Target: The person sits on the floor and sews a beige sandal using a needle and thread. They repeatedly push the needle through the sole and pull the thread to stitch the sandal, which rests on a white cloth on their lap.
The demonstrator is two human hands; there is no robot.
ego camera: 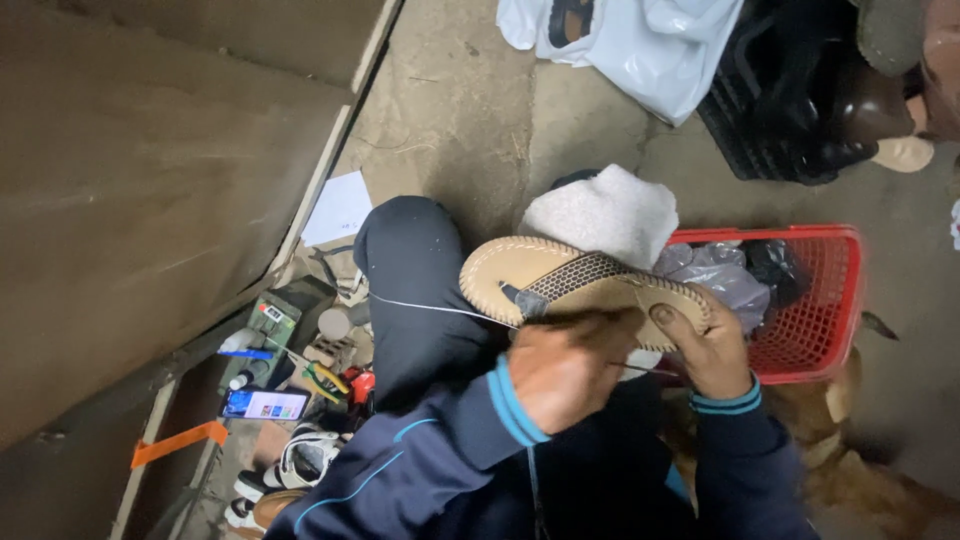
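**benchwatcher:** Standing right behind the person here. Their left hand (568,372) is bunched up against the near edge of a tan sandal (580,283), fingers curled together, pinching something small at the sole's edge. I honestly can't tell if it's a needle or just the thread. A thin white thread (430,307) runs out from that spot, pulled taut across the dark-trousered knee (415,270), which looks like why the hand sits so tight to the edge. The right hand (712,345) is clamped on the heel end, thumb on top, fingers underneath.

**sole_mate:** So the sandal's off the ground?

**benchwatcher:** Yep, held up over the lap between both hands, footbed facing up and toe pointing toward the raised knee. I'd guess the grip at the heel is there to steady it while the other hand works the stitched rim. Left hand touches the near side around mid-length, right hand wraps the back.

**sole_mate:** What's around them?

**benchwatcher:** Just behind the sandal there's a white fuzzy cloth (605,212), then a red plastic basket (835,300) stuffed with bags to the right. Off to the left on the floor there's a phone with a lit screen (265,404), pliers with yellow-green handles (322,378) and a white sneaker (300,462). All within arm's reach, probably on purpose.
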